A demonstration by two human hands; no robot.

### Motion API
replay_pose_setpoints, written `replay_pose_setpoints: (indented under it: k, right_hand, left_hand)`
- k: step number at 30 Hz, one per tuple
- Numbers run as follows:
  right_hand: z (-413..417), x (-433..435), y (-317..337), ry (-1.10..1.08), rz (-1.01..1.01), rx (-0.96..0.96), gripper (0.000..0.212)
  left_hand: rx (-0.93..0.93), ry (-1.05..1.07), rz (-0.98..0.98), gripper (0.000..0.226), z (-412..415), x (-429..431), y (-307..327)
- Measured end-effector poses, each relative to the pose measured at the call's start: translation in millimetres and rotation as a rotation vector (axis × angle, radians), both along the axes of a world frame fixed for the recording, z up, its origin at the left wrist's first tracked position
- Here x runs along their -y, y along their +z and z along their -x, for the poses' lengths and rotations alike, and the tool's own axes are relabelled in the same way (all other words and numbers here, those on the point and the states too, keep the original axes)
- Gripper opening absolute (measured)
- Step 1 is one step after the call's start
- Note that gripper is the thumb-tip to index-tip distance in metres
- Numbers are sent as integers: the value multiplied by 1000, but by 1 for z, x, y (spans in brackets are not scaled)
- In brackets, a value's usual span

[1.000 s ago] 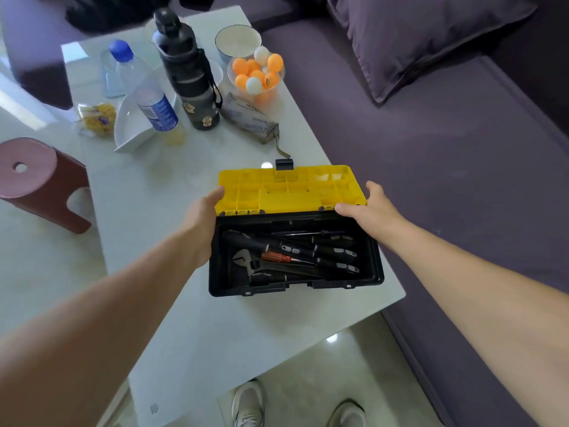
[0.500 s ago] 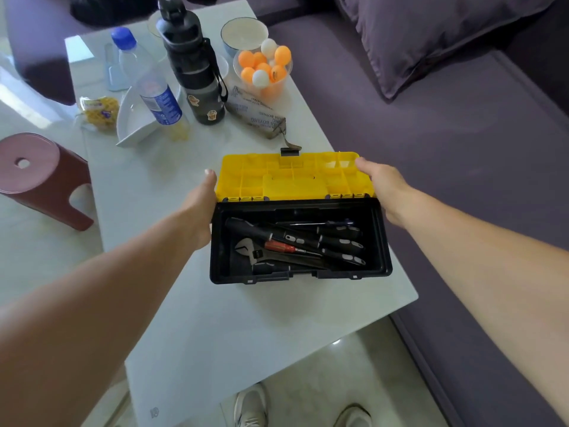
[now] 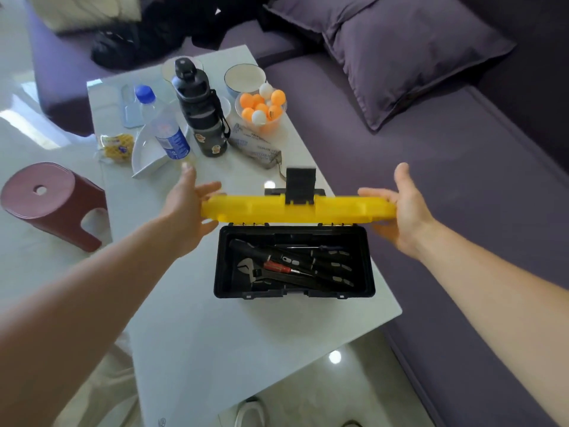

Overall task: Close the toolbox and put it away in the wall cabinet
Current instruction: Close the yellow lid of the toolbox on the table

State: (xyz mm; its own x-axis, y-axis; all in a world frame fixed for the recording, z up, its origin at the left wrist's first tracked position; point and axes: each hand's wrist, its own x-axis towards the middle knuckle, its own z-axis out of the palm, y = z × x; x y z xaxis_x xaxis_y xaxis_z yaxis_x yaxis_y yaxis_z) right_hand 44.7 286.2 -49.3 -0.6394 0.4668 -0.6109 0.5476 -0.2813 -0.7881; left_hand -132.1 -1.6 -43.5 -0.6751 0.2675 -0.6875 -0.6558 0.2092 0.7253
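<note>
A black toolbox (image 3: 294,292) stands open on the white coffee table (image 3: 215,349). Inside lie a wrench and several screwdrivers (image 3: 289,266). Its yellow lid (image 3: 295,209) is raised upright on the far hinges, edge-on to me, with a black latch (image 3: 300,184) sticking up at its middle. My left hand (image 3: 187,211) presses against the lid's left end, fingers spread. My right hand (image 3: 403,211) holds the lid's right end, thumb up. No wall cabinet is in view.
Behind the toolbox stand a black flask (image 3: 201,114), a water bottle (image 3: 163,126), a bowl of ping-pong balls (image 3: 261,109), a white bowl (image 3: 244,77) and a tissue pack (image 3: 255,144). A purple sofa (image 3: 462,186) runs along the right. A red stool (image 3: 52,201) stands left.
The lid has swung up from lying flat open behind the box to standing upright. Both hands moved from the box's sides to the lid's ends.
</note>
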Motion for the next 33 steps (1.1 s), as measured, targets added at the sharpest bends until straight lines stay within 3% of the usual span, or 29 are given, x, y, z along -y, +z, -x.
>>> replay_pose_setpoints:
  k: [3,8,15,18,20,22,24,27,29,33]
  right_hand:
    - [-20,20,-2,97,-54,73,71]
    - [-57,39,-31,236,-266,-9,58]
    - [-78,64,-79,415,-542,-11,79]
    - [-78,62,-76,474,-613,85,86]
    - [-75,65,-59,419,-657,129,84]
    - [-79,81,-47,136,-677,106,71]
    - [-90,109,-42,-261,-539,80,49]
    - [-111,157,-37,-680,32,120,26]
    - [-110,180,-36,-805,360,128,31]
    - [-84,206,-34,-804,726,5,47]
  left_hand:
    - [-86,-137,190,63,-32,4,0]
    - [-235,-251,241,64,-81,23,-32]
    - [-436,-425,300,84,-113,38,-81]
    - [-519,-484,415,88,-114,35,-84]
    - [-663,-579,565,93,-108,34,-71]
    - [-866,-727,639,100,-99,26,-57]
    - [-1037,-927,615,106,-90,12,-44]
    - [-1076,-1176,605,108,-87,-10,-36]
    - [-1008,-1235,643,113,-85,-14,-41]
    - [-1035,-1212,696,119,-78,-14,-51]
